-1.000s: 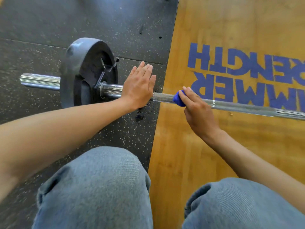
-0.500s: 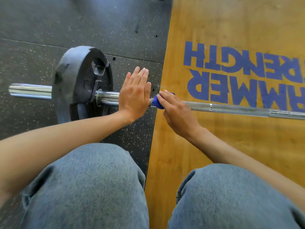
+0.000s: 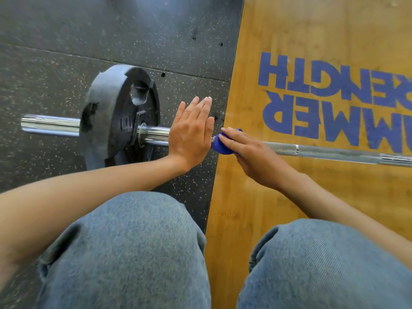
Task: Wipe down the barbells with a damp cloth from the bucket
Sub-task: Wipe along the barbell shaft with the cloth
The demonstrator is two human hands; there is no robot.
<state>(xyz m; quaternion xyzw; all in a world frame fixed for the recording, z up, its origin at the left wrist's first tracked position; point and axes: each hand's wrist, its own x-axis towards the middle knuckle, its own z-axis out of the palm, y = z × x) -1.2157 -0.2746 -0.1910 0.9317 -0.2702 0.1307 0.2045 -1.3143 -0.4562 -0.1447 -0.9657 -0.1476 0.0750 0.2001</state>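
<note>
Floor: black rubber mat (image 3: 55,70) meets wood platform (image 3: 312,197) | knees (image 3: 133,253) nearest | left hand (image 3: 190,136) flat, fingers straight, pressing bar (image 3: 334,152) near sleeve | right hand (image 3: 249,152) grips blue cloth (image 3: 217,148) wrapped on shaft | bar: stiff, heavy, likely rolls on plate (image 3: 116,117); cloth: soft, pinch around shaft.

The right hand (image 3: 249,152) with the blue cloth (image 3: 219,147) slides left along the bar (image 3: 334,153), now almost touching the left hand (image 3: 189,134); the plate (image 3: 120,117) turns.
</note>
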